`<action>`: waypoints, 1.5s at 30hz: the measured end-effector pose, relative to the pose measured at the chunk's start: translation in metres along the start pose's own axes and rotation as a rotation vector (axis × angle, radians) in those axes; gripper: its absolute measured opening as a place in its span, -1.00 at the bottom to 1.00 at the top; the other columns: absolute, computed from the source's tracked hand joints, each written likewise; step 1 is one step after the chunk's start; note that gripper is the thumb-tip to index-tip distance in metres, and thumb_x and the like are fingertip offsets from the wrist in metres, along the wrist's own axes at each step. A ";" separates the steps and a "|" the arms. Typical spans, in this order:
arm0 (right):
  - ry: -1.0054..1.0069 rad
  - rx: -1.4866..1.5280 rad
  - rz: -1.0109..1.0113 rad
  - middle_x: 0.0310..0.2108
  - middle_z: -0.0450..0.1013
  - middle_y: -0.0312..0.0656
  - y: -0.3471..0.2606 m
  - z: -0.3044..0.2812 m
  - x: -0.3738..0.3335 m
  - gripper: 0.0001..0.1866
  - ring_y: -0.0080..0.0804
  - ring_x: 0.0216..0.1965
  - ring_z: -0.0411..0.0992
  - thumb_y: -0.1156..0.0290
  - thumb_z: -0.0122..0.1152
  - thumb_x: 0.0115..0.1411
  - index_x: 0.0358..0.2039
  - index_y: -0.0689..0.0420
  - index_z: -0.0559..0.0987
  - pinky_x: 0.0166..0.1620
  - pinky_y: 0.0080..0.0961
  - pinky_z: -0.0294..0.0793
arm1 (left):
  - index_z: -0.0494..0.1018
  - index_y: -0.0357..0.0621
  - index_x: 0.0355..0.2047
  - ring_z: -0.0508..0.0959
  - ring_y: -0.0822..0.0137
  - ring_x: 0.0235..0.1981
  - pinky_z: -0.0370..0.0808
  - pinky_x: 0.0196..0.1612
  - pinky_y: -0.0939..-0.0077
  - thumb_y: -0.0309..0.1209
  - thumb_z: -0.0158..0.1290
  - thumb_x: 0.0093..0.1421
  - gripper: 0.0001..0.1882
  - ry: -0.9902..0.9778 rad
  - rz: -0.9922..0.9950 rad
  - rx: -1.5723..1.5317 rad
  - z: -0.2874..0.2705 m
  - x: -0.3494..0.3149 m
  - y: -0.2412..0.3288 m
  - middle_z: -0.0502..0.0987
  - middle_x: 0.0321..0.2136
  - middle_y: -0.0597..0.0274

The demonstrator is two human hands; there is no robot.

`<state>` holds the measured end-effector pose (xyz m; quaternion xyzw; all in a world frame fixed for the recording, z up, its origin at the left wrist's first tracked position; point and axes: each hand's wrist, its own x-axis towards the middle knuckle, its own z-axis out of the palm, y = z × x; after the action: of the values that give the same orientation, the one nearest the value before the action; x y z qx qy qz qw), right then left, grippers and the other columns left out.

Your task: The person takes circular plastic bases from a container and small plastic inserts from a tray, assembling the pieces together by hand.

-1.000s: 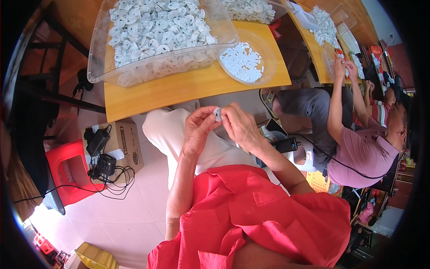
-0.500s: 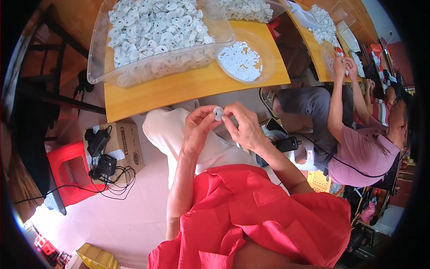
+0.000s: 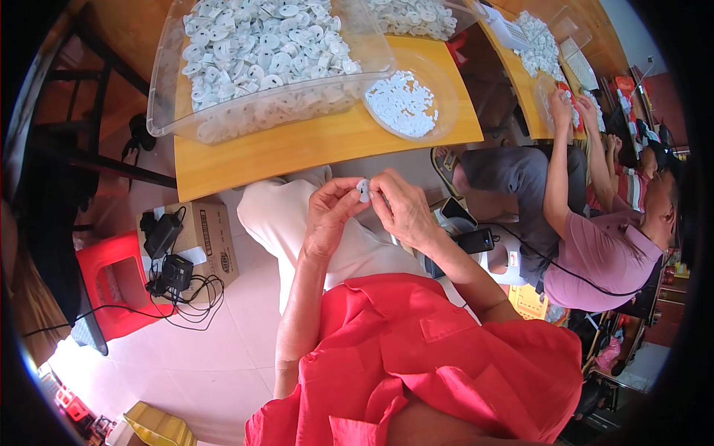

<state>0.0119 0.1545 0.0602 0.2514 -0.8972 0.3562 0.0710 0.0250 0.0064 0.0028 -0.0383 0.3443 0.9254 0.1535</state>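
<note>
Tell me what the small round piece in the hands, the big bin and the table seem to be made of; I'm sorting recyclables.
Small round piece: likely moulded plastic, matte white, evenly coloured. Big bin: clear plastic, since its contents show through the glossy wall. Table: looks like wood or a wood-look laminate, smooth orange-yellow with a slight sheen; which one cannot be told.

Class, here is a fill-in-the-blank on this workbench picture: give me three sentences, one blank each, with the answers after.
1. Both hands, the left hand and the right hand, pinch one small white ____ part between them.
2. The big clear bin of white parts sits on a ____ table.
3. The person wears a ____ shirt.

Missing words: round; yellow; red
</note>
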 end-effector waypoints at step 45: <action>-0.542 -0.299 -0.186 -0.41 0.47 -0.02 0.030 0.020 0.299 -0.82 -0.10 -0.25 0.43 0.58 0.14 -0.19 -0.47 0.21 0.53 -0.23 -0.30 0.41 | 0.28 -0.19 -0.05 0.51 0.26 -0.21 0.45 -0.09 0.42 -0.41 0.01 0.14 -0.64 -0.112 -0.072 -0.071 -0.004 0.008 0.009 0.43 -0.14 0.09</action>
<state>-0.2604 0.0402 0.1191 0.4046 -0.8991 0.1324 -0.1022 0.0146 -0.0007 0.0041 -0.0043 0.3007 0.9316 0.2042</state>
